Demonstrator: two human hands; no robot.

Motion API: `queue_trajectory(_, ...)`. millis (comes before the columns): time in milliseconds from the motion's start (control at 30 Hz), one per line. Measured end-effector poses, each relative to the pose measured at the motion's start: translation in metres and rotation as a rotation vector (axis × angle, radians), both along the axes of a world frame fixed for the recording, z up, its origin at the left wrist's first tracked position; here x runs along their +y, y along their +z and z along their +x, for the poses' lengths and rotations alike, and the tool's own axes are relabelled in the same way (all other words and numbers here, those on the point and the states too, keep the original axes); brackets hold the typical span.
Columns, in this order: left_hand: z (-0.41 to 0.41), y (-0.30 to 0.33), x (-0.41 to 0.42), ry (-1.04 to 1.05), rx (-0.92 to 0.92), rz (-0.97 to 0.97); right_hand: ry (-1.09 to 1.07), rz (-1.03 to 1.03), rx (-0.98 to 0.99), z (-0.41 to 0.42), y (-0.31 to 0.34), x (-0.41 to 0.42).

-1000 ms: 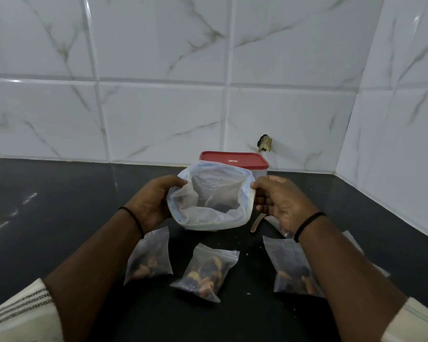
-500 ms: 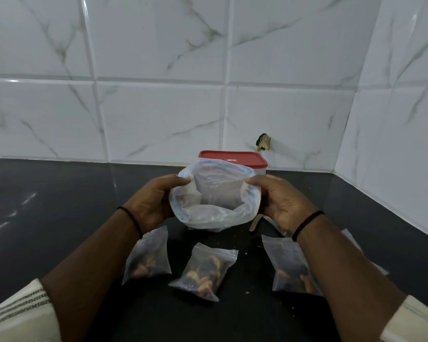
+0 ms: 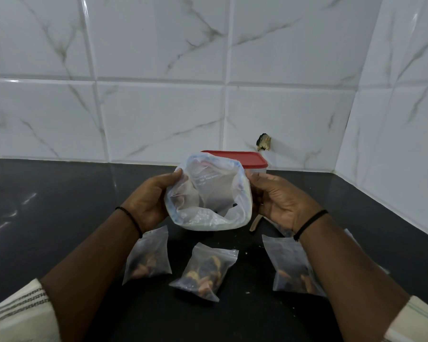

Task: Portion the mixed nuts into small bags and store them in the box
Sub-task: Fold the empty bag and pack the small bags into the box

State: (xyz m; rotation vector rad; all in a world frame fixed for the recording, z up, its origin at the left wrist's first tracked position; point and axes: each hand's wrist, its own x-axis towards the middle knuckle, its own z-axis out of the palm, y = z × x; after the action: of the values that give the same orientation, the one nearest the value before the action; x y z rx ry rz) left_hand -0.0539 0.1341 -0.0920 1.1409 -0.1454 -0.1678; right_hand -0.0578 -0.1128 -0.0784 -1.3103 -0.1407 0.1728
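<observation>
**Clerk:** Setting: black stone countertop (image 3: 59,218), backed by white marble-veined wall tiles (image 3: 158,114) that turn a corner at the right. One chipped hole in the tile (image 3: 264,142), low on the back wall.

**Checker:** Containers?

**Clerk:** One clear plastic box (image 3: 257,171) with a red lid (image 3: 250,159), lid on, standing against the back wall. Its lower part is hidden by the large bag in front of it.

**Checker:** Large bags?

**Clerk:** One translucent large bag (image 3: 208,193), held above the counter with its mouth spread wide and facing the camera. Left hand (image 3: 151,203) pinches the left rim, thumb on top; right hand (image 3: 279,203) grips the right rim, fingers curled behind the plastic. Contents: cannot tell, the inside is cloudy.

**Checker:** Small bags?

**Clerk:** Three small zip bags holding mixed nuts, lying flat in a row near the front edge: left small bag (image 3: 148,257), partly under the left wrist; middle small bag (image 3: 205,271), fully in view; right small bag (image 3: 289,267), partly covered by the right forearm. All three are apart from one another and well apart from the box.

**Checker:** Sundries?

**Clerk:** One tan stick-like piece (image 3: 255,224) on the counter beside the right hand, identity unclear. Scattered pale crumbs (image 3: 246,254). One black wristband on each wrist, two in all. Striped pale sleeves at both lower corners.
</observation>
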Motion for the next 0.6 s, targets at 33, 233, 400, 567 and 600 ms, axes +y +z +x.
queue_trajectory(33,-0.0005,0.0,-0.0001,0.003,-0.009,0.005,0.004,-0.002,-0.006,-0.0001,-0.0002,0.0002)
queue_trajectory(233,-0.0021,-0.0017,0.0019,0.028,-0.034,0.087,0.069,-0.058,-0.047,-0.0002,0.0011,0.0017)
queue_trajectory(400,-0.0021,-0.0004,-0.0049,0.181,-0.075,0.205,0.098,-0.169,-0.102,-0.0024,0.0022,0.0027)
queue_trajectory(567,0.0018,-0.001,-0.0047,0.365,-0.1,0.392,-0.07,-0.334,-0.19,0.0007,-0.0021,0.0059)
queue_trajectory(600,0.0026,-0.0019,-0.004,0.411,-0.122,0.437,-0.141,-0.415,-0.268,0.0018,-0.0038,0.0061)
